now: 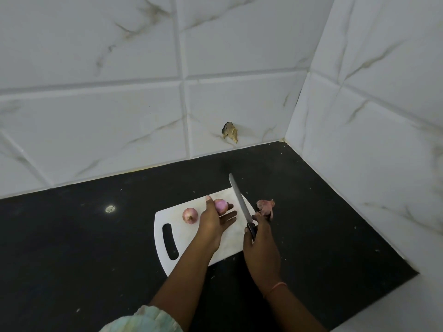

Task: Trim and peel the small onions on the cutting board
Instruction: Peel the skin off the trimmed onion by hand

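2 small onions [190, 214] show on the white cutting board [167, 219], which lies on a black counter [72, 236] in a tiled corner. The one on the left rests on the board near its handle slot [169, 241], still in its reddish skin. The other, a peeled onion [221, 205], looks pale pink and smooth; the left hand [213, 222] holds it at the fingertips, thumb on the far side and fingers spread loosely under it, so its lower part is hidden and I cannot tell whether it touches the board. The right hand [260, 245] is closed around the dark handle of a knife [241, 203], most of the handle hidden inside the grip. The blade points away toward the wall, tilted up, just right of the held onion and apart from it. A clump of pinkish skins [265, 207] sits at the right fingertips past the board's right edge; whether the fingers pinch it or it lies on the counter is unclear. A thin orange thread [278, 286] circles the right wrist. A pale sleeve [148, 319] is cut off at the bottom. A brown chipped spot [230, 132] marks the wall tile.
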{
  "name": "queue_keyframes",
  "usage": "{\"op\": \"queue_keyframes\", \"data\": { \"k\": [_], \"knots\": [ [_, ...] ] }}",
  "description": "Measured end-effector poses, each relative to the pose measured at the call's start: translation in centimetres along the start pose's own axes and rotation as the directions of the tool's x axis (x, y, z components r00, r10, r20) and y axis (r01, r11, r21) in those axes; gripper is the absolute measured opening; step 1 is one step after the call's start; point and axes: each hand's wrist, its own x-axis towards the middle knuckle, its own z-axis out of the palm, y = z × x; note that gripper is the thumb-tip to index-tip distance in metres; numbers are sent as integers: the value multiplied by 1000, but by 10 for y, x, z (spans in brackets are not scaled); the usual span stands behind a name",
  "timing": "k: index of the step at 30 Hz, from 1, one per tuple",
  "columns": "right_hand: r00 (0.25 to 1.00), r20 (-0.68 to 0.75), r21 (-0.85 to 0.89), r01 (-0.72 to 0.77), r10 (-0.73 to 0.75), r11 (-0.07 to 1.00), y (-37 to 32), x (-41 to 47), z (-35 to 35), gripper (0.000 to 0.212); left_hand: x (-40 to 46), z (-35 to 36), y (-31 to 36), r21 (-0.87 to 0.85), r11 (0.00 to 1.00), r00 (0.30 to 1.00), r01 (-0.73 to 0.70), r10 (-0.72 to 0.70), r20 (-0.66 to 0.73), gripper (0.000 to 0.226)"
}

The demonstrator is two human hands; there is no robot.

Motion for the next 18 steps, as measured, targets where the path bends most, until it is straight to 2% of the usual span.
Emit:
{"op": "queue_keyframes", "data": {
  "k": [2, 7, 11, 12, 14, 16, 18],
  "knots": [
    [999, 43, -28, 7, -6, 1000, 0, 1, 4, 38, -7, -7, 5, -30, 999, 998, -20, 19, -54, 52],
    [985, 154, -158, 103, -79, 982, -8, -8, 28, 44, -29, -21, 14, -131, 990, 985, 48, -25, 173, 53],
    [974, 191, -243, 168, -122, 956, -11, -5, 30, 37, -38, -22, 15, -104, 994, 976, -19, 41, 214, 51],
    [977, 164, -202, 169, -137, 965, -13, -2, 26, 32, -38, -23, 14, -73, 996, 978, -45, 59, 202, 51],
    [981, 46, -10, 191, -191, 981, -21, 5, 11, 22, -38, -24, 11, 20, 993, 978, -114, 108, 176, 50],
    [973, -60, 231, 232, -224, 945, -37, 8, -9, 15, -41, -23, 9, 71, 982, 972, -174, 160, 171, 46],
    [961, -77, 344, 276, -266, 898, -53, 10, -29, 15, -46, -19, 10, 51, 978, 963, -203, 189, 193, 40]
  ]
}}
